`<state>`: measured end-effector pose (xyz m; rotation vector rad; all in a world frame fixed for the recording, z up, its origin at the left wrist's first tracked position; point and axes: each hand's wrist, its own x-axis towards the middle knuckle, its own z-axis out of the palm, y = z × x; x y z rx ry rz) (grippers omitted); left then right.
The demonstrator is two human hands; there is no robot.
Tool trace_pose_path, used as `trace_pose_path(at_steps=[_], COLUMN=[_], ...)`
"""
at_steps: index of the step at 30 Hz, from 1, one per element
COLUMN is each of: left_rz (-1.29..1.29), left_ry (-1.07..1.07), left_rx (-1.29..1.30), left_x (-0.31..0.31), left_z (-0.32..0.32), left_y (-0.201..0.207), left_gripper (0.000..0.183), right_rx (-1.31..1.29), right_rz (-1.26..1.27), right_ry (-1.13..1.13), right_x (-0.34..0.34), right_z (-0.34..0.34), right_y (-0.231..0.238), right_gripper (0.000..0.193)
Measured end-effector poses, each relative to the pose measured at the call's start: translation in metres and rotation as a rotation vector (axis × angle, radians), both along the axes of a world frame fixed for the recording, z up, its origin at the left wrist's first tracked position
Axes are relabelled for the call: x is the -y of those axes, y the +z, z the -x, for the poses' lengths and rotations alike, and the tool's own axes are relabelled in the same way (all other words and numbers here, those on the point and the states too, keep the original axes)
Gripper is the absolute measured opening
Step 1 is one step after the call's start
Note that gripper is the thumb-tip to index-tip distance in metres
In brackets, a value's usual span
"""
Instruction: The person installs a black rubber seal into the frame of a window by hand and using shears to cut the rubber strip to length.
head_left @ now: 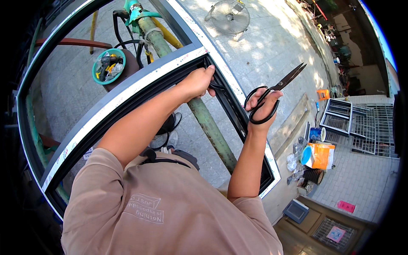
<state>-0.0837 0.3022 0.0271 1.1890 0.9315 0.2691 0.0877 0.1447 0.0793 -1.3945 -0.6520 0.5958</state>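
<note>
A large window frame, white on its face and black along its inner channel, lies before me across green pipe supports. At the inner corner of its right-hand opening, my left hand is closed on a black rubber strip. Most of that strip is hidden by the fingers or blends into the dark channel. My right hand holds black-handled scissors just beyond the frame's right side. Their blades point up and to the right, tips slightly apart, away from the strip.
A green pipe runs beneath the frame. Left of it, a teal basin holds a power drill and bags. A round fan is at the top. Small frames and an orange-and-white bag lie at right.
</note>
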Motion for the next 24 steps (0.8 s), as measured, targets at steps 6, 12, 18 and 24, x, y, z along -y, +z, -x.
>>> trace_pose_path(at_steps=[6,12,18,24], left_rz=[0.212,0.048,0.169,0.248], left_ry=[-0.038,0.063,0.316,0.337], left_rx=[0.107,0.086,0.238,0.343], left_x=[-0.006,0.007,0.023,0.02], left_z=[0.02,0.034,0.015,0.018], left_y=[-0.001,0.005,-0.003,-0.018], left_gripper=[0.06,0.055,0.043,0.041], right_rx=[0.018,0.0,0.016,0.041], right_rz=[0.016,-0.008,-0.008,0.007], right_ry=[-0.014,0.008,0.023,0.014], right_x=[0.003,0.004,0.006,0.005], right_z=[-0.001,-0.002,-0.002,0.0], right_y=[0.002,-0.003,-0.002,0.0], right_gripper=[0.086,0.087,0.086,0.088])
